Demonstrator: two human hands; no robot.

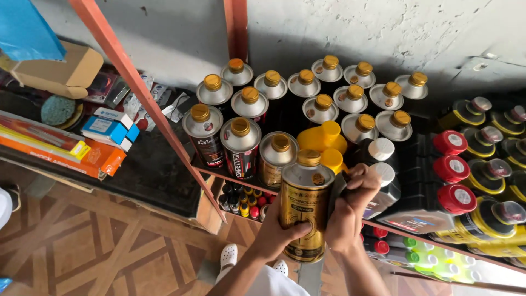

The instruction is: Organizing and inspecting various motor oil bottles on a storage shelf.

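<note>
I hold a gold metal can with a gold screw cap upright in front of a shelf of cans. My left hand grips its lower body from the left. My right hand is closed on a small dark cloth or pad pressed against the can's right side. Right behind the can stand a yellow plastic bottle and several silver cans with gold caps.
Black bottles with red caps and dark bottles with yellow bands fill the shelf's right. An orange metal shelf post slants across the left. Boxes lie on the left shelf. Small bottles sit lower down. Wood-pattern floor below.
</note>
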